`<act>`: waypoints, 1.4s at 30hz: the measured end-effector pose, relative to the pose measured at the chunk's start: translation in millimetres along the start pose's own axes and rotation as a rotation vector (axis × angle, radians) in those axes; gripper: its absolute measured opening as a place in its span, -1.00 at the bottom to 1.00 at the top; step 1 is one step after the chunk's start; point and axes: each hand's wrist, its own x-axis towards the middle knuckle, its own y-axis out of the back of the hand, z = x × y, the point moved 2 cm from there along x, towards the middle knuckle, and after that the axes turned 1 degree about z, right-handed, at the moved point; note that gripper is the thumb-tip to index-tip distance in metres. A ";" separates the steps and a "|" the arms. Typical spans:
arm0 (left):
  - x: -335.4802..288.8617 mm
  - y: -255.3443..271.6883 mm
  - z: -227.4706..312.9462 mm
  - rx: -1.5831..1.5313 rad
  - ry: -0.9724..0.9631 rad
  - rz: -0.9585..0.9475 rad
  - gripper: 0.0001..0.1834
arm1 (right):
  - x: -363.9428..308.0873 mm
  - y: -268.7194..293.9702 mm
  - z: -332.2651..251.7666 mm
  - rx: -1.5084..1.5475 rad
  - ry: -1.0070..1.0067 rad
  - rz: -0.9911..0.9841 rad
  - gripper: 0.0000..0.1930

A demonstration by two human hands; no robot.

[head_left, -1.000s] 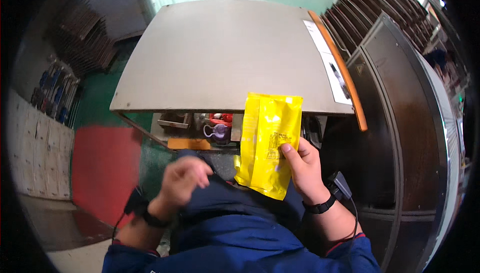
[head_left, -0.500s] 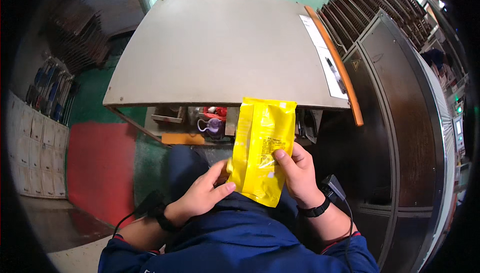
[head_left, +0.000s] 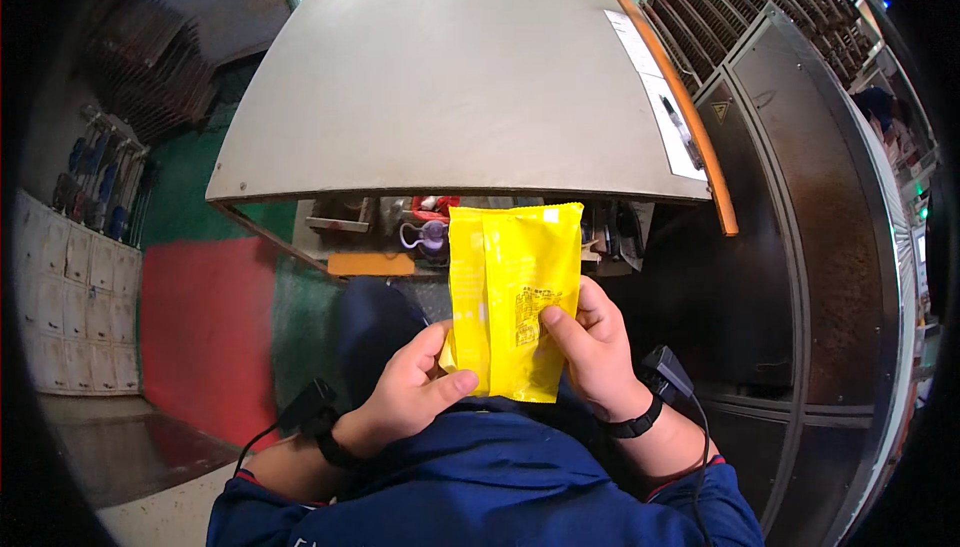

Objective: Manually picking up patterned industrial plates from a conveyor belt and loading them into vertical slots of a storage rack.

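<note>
A flat, shiny yellow plastic packet (head_left: 508,277) with a lengthwise back seam and a dark printed block is held upright above my lap. My left hand (head_left: 420,383) grips its lower left edge, thumb on the near face and fingers behind. At the right edge my right hand (head_left: 597,347) pinches the packet, its thumb lying over the print. The fingers behind the packet are partly hidden. What the packet contains does not show.
Ahead stands a grey-topped table (head_left: 450,87) with an orange strip (head_left: 690,117), white papers (head_left: 665,112) and a pen (head_left: 675,122) along its right side. Beneath it a shelf holds a purple cup (head_left: 430,240). A dark metal cabinet (head_left: 820,197) rises at right; lockers (head_left: 75,297) stand left.
The packet has shifted slightly left and turned more upright, its back face flatter toward me. Both hands keep their hold. The table appears slightly higher in view.
</note>
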 end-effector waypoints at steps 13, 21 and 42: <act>7.4 -9.9 3.3 0.074 0.031 0.197 -0.63 | -2.4 -10.0 -2.5 -0.044 -0.012 0.042 -0.81; 0.8 -6.4 7.5 0.093 0.053 0.199 -0.69 | 3.8 -13.3 -17.2 -0.033 -0.018 0.033 -0.77; -2.2 -5.7 8.9 0.091 0.068 0.188 -0.72 | 1.6 -8.5 -21.4 0.147 -0.073 -0.021 -0.64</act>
